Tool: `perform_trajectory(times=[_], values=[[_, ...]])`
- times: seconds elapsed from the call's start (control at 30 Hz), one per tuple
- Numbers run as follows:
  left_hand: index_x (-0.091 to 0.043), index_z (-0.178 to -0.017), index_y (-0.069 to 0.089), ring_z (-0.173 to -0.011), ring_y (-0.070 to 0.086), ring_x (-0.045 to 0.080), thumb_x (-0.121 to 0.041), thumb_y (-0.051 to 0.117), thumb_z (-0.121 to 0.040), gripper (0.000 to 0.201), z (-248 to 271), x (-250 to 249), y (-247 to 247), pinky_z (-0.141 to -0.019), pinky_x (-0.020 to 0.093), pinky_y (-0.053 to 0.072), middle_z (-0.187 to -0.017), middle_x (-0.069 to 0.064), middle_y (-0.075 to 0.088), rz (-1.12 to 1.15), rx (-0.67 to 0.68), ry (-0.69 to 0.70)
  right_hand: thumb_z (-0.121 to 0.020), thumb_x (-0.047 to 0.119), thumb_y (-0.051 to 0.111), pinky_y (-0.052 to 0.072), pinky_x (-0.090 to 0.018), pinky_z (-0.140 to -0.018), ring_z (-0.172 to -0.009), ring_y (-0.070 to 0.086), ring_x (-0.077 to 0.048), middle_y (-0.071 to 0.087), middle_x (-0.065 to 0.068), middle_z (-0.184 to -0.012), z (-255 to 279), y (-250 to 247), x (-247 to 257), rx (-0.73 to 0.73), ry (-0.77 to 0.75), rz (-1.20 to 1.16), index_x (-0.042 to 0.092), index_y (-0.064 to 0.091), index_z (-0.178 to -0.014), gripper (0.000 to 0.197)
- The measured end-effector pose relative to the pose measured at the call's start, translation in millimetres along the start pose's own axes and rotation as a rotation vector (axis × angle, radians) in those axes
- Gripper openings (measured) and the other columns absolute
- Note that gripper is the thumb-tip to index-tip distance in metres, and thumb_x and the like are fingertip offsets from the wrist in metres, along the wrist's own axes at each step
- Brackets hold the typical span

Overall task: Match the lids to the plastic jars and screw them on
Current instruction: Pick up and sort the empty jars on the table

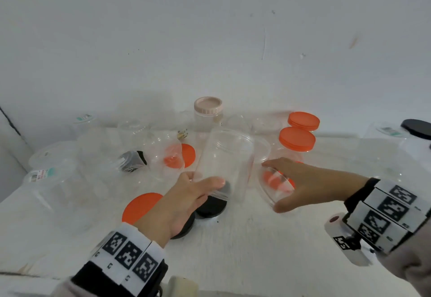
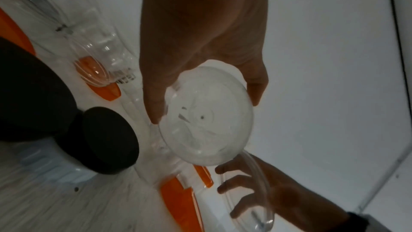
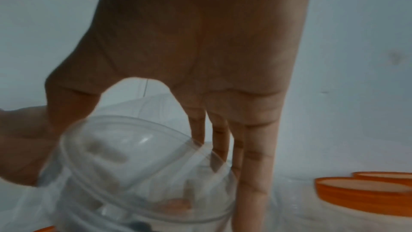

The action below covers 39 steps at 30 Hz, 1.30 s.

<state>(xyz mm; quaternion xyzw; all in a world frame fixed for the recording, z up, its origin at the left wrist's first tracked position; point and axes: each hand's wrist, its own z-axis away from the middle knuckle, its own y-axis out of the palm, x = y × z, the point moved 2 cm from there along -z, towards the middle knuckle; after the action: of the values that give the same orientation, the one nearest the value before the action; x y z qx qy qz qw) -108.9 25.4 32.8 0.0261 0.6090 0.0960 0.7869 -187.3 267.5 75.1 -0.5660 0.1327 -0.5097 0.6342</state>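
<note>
My left hand (image 1: pixel 203 180) grips a tall clear jar (image 1: pixel 224 156) round its base and holds it tilted above the table; in the left wrist view the left hand (image 2: pixel 205 107) shows the jar's round bottom (image 2: pixel 207 117) between thumb and fingers. Just right of the jar, my right hand (image 1: pixel 271 187) pinches a clear lid (image 1: pixel 276 188) by its rim, thumb below and fingers above. In the right wrist view the right hand (image 3: pixel 125 147) holds the clear lid (image 3: pixel 133 156) tilted. The lid and the jar's mouth are apart.
Loose on the white table (image 1: pixel 256 250) lie an orange lid (image 1: pixel 142 207) and two black lids (image 1: pixel 210 208). At the back stand a pink-lidded jar (image 1: pixel 207 110), two orange-lidded jars (image 1: pixel 297 139), and several clear open jars (image 1: pixel 130 133) at the left.
</note>
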Motion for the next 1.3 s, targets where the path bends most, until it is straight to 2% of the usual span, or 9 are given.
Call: perform_trajectory(times=[0.07, 0.13, 0.23, 0.33, 0.5, 0.67, 0.87, 0.97, 1.3], values=[[-0.024, -0.105, 0.061, -0.098, 0.064, 0.008, -0.036, 0.085, -0.044, 0.066, -6.0, 0.8, 13.6, -0.081, 0.018, 0.047, -0.105, -0.003, 0.069, -0.099, 0.078, -0.015, -0.052, 0.066, 0.066, 0.039, -0.026, -0.102, -0.121, 0.042, 0.0, 0.034, 0.025, -0.135, 9.5, -6.9, -14.4, -0.014, 0.017, -0.059, 0.044, 0.02, -0.145, 0.106], [-0.009, -0.091, 0.066, -0.08, 0.059, 0.016, -0.031, 0.081, -0.059, 0.042, -10.8, 2.8, 25.4, -0.072, 0.022, 0.044, -0.089, 0.01, 0.065, -0.252, 0.187, -0.022, -0.051, 0.064, 0.068, 0.04, -0.024, -0.098, -0.118, 0.044, 0.003, 0.037, 0.026, -0.133, 17.7, -13.1, -27.2, -0.039, 0.035, -0.118, 0.046, 0.023, -0.143, 0.104], [0.005, -0.1, 0.051, -0.07, 0.05, 0.018, -0.044, 0.081, -0.05, 0.075, -22.3, 12.8, 35.0, -0.065, 0.027, 0.037, -0.084, 0.011, 0.051, -0.434, 0.21, 0.013, -0.049, 0.064, 0.069, 0.042, -0.02, -0.091, -0.112, 0.046, 0.006, 0.039, 0.026, -0.13, 27.6, -20.4, -41.9, -0.075, 0.062, -0.191, 0.051, 0.026, -0.136, 0.097], [-0.026, -0.114, 0.045, -0.095, 0.055, 0.008, -0.051, 0.083, -0.041, 0.087, -30.9, 19.1, 42.1, -0.069, 0.021, 0.042, -0.109, -0.006, 0.054, -0.614, 0.134, -0.016, -0.048, 0.062, 0.07, 0.044, -0.022, -0.089, -0.111, 0.049, 0.003, 0.042, 0.023, -0.128, 33.5, -24.8, -52.0, -0.103, 0.084, -0.228, 0.053, 0.028, -0.131, 0.094], [-0.03, -0.118, 0.034, -0.088, 0.047, 0.001, -0.05, 0.086, -0.05, 0.088, -37.5, 27.2, 60.0, -0.058, 0.014, 0.036, -0.102, -0.015, 0.044, -0.874, 0.158, 0.01, -0.047, 0.061, 0.07, 0.043, -0.016, -0.081, -0.108, 0.048, 0.006, 0.039, 0.027, -0.126, 36.2, -29.4, -58.3, -0.113, 0.096, -0.229, 0.053, 0.027, -0.131, 0.094], [-0.025, -0.119, 0.03, -0.094, 0.044, 0.005, -0.044, 0.087, -0.053, 0.089, -44.2, 37.1, 75.5, -0.067, 0.017, 0.037, -0.107, -0.011, 0.039, -0.981, 0.235, 0.047, -0.056, 0.057, 0.072, 0.043, -0.026, -0.092, -0.112, 0.048, 0.0, 0.033, 0.021, -0.136, 30.1, -31.7, -57.3, -0.112, 0.113, -0.173, 0.049, 0.023, -0.139, 0.097], [-0.019, -0.134, 0.024, -0.109, 0.047, 0.014, -0.037, 0.088, -0.06, 0.099, -54.2, 39.5, 79.1, -0.089, 0.027, 0.044, -0.12, -0.004, 0.043, -1.027, 0.301, 0.049, -0.052, 0.057, 0.069, 0.045, -0.026, -0.085, -0.111, 0.045, -0.005, 0.035, 0.017, -0.132, 20.9, -34.5, -42.0, -0.08, 0.088, -0.129, 0.081, 0.022, -0.111, 0.079], [-0.019, -0.136, 0.02, -0.108, 0.05, 0.015, -0.034, 0.088, -0.062, 0.101, -57.9, 42.3, 77.4, -0.091, 0.027, 0.046, -0.118, -0.004, 0.047, -1.044, 0.329, 0.041, -0.054, 0.056, 0.071, 0.048, -0.037, -0.091, -0.115, 0.046, -0.012, 0.036, 0.015, -0.129, 15.0, -34.3, -35.8, -0.074, 0.084, -0.099, 0.078, 0.025, -0.114, 0.079], [-0.019, -0.143, 0.018, -0.124, 0.042, 0.019, -0.018, 0.084, -0.066, 0.101, -64.8, 50.3, 72.2, -0.106, 0.038, 0.04, -0.132, -0.002, 0.043, -0.846, 0.342, -0.011, -0.058, 0.058, 0.079, 0.043, -0.043, -0.098, -0.117, 0.044, -0.016, 0.036, 0.016, -0.119, 0.4, -32.0, -9.5, -0.021, 0.087, 0.015, 0.067, 0.026, -0.123, 0.084]])
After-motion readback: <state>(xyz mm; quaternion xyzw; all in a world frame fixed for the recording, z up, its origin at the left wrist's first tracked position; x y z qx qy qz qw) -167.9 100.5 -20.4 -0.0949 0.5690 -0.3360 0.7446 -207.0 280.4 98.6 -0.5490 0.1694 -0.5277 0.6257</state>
